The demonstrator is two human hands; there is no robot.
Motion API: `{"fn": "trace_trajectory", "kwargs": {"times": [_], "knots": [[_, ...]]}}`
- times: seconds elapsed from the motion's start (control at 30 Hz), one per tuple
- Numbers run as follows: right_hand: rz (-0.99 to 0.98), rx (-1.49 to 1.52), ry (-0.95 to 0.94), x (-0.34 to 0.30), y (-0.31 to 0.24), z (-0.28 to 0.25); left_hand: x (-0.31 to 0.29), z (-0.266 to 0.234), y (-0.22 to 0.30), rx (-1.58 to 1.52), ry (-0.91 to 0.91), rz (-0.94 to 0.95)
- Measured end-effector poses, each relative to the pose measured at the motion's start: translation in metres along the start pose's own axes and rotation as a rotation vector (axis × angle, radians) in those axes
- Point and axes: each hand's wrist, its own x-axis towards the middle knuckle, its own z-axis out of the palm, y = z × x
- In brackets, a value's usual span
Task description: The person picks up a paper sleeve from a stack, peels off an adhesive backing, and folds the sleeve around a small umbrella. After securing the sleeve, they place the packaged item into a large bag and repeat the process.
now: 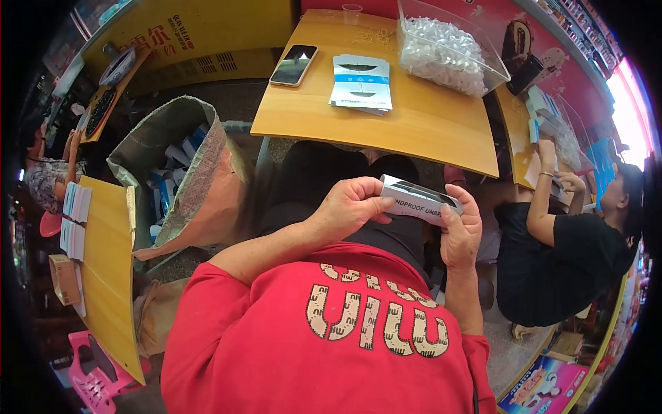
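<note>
Between my two hands, over my lap, is a bent printed card sleeve [419,201], silvery white with dark lettering and part of a dark picture. My left hand [358,204] pinches its left end between thumb and fingers. At the right end, the thumb and fingers of my right hand [460,224] close on it. On the wooden table [310,114] ahead lies a stack of flat printed cards [361,84], white and blue with umbrella pictures. A dark-screened phone [294,65] rests left of the stack.
A clear bin [448,52] of small whitish plastic pieces stands at the table's back right, near a clear cup [352,12]. Left of my legs, an open woven sack [207,200] holds blue-and-white rolled pieces. People sit at tables on the far left and right.
</note>
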Motion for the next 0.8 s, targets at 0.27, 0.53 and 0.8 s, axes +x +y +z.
{"fn": "trace_trajectory", "kwargs": {"times": [0.27,0.53,0.8], "knots": [[-0.012,-0.028,-0.001,-0.0021,-0.0002,0.0039,-0.0019,-0.0025,-0.0034,-0.004,-0.007,0.003],[-0.047,-0.137,-0.024,-0.0078,-0.0038,0.0094,0.0019,0.0027,0.0031,-0.099,-0.138,-0.131],[0.002,-0.091,-0.067,-0.0095,-0.0058,0.0078,0.0030,0.0038,0.0005,-0.106,-0.102,-0.097]]}}
